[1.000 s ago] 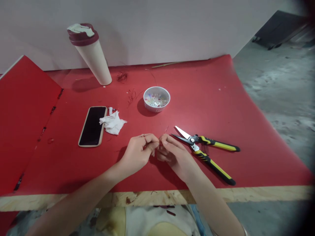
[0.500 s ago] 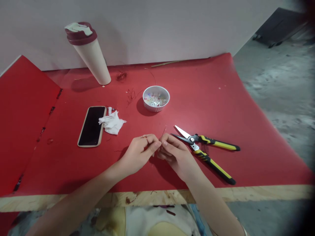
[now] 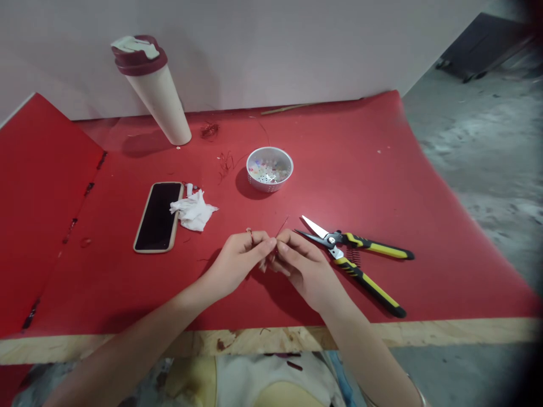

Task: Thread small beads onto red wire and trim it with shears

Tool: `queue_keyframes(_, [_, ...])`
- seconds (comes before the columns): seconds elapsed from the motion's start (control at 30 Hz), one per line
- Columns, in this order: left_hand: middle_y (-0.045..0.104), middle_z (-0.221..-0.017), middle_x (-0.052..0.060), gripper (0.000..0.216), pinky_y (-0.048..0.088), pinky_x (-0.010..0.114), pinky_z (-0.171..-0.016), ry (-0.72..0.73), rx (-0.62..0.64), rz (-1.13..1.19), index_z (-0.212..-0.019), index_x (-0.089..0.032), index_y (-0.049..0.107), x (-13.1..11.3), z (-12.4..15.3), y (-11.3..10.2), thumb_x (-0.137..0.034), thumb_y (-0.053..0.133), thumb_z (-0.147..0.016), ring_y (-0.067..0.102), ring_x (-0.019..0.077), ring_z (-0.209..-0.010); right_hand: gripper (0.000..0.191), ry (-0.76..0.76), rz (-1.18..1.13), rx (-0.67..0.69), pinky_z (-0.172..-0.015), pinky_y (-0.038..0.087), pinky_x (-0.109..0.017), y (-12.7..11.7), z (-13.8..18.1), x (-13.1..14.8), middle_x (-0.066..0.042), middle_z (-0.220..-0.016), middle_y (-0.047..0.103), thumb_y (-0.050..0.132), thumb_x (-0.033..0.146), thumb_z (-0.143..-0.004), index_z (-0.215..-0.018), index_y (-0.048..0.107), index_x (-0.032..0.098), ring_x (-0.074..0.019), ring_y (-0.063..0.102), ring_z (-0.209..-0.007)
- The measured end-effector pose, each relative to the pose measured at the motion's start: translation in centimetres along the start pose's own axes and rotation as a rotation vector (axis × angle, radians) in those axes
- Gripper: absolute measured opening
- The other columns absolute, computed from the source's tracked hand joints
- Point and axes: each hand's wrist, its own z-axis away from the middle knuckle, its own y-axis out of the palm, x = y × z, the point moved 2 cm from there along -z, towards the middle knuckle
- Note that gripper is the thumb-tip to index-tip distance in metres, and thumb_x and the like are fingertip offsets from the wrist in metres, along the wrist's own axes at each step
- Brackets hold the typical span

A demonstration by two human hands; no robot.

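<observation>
My left hand [image 3: 240, 263] and my right hand [image 3: 299, 265] meet fingertip to fingertip low over the red mat [image 3: 382, 186], near the front middle. Both are pinched on a thin red wire [image 3: 280, 227] whose free end sticks up and away from the fingers. A small ring-like bit shows on top of my left hand's fingers. What else sits between the fingertips is too small to make out. A small white bowl of mixed beads [image 3: 269, 168] stands beyond my hands.
Yellow-and-black scissors [image 3: 360, 263] lie open just right of my right hand. A phone [image 3: 159, 216] and a crumpled tissue [image 3: 193, 211] lie to the left. A cream tumbler with a maroon lid [image 3: 153, 87] stands at the back left. Wire scraps [image 3: 210, 131] lie nearby.
Both hands stayed together on the wire, with small finger movements only. The wire's free end now points slightly further right.
</observation>
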Motion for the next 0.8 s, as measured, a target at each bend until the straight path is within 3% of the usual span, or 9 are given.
queue_keyframes(0.13, [0.052, -0.061, -0.004, 0.018, 0.043, 0.022, -0.057, 0.064, -0.066, 0.011, -0.084, -0.018, 0.054, -0.1, 0.0, -0.4, -0.033, 0.044, -0.088, 0.052, 0.0087, -0.053, 0.023, 0.05, -0.152, 0.006, -0.053, 0.028, -0.025, 0.0, 0.0, 0.2, 0.007, -0.053, 0.034, 0.06, 0.028, -0.08, -0.063, 0.049, 0.018, -0.0076, 0.03, -0.047])
queue_keyframes(0.23, [0.06, -0.083, 0.001, 0.019, 0.047, 0.024, -0.065, 0.273, -0.202, -0.231, -0.102, -0.023, 0.058, -0.7, 0.0, -1.0, -0.024, 0.049, -0.086, 0.058, 0.0112, -0.069, 0.021, 0.106, -0.226, 0.028, -0.052, 0.029, -0.025, 0.0, 0.0, 0.1, 0.008, -0.052, 0.027, 0.059, 0.025, -0.08, -0.063, 0.048, 0.018, -0.0067, 0.027, -0.045])
queue_keyframes(0.3, [0.063, -0.098, 0.004, 0.021, 0.047, 0.026, -0.076, 0.441, -0.219, -0.468, -0.099, -0.025, 0.064, -1.1, 0.2, -1.3, -0.02, 0.05, -0.084, 0.059, 0.0138, -0.085, 0.021, 0.146, -0.256, 0.058, -0.051, 0.029, -0.025, 0.0, 0.0, 0.0, 0.008, -0.053, 0.027, 0.059, 0.025, -0.08, -0.063, 0.047, 0.018, -0.0064, 0.026, -0.044])
queue_keyframes(0.4, [0.066, -0.102, 0.003, 0.023, 0.047, 0.027, -0.083, 0.595, -0.163, -0.692, -0.092, -0.028, 0.069, -1.3, 0.3, -1.5, -0.02, 0.049, -0.085, 0.058, 0.0152, -0.093, 0.02, 0.19, -0.267, 0.109, -0.052, 0.031, -0.026, -0.1, 0.1, -0.1, 0.008, -0.053, 0.028, 0.059, 0.025, -0.079, -0.065, 0.049, 0.018, -0.0059, 0.025, -0.043])
queue_keyframes(0.6, [0.069, -0.088, 0.002, 0.014, 0.048, 0.023, -0.077, 0.7, -0.197, -0.819, -0.085, -0.024, 0.068, -1.9, 0.4, -1.8, -0.023, 0.054, -0.083, 0.061, 0.0137, -0.082, 0.021, 0.219, -0.245, 0.154, -0.054, 0.031, -0.026, -0.1, 0.3, -0.1, 0.009, -0.054, 0.028, 0.058, 0.026, -0.082, -0.065, 0.048, 0.018, -0.005, 0.025, -0.043])
queue_keyframes(0.8, [0.068, -0.087, 0.003, 0.018, 0.046, 0.023, -0.081, 0.733, -0.156, -0.816, -0.08, -0.022, 0.066, -2.0, 0.4, -1.8, -0.014, 0.051, -0.082, 0.061, 0.0139, -0.085, 0.021, 0.174, -0.234, 0.103, -0.052, 0.025, -0.025, 0.0, 0.2, 0.1, 0.009, -0.05, 0.027, 0.061, 0.024, -0.079, -0.063, 0.048, 0.017, -0.0051, 0.025, -0.043])
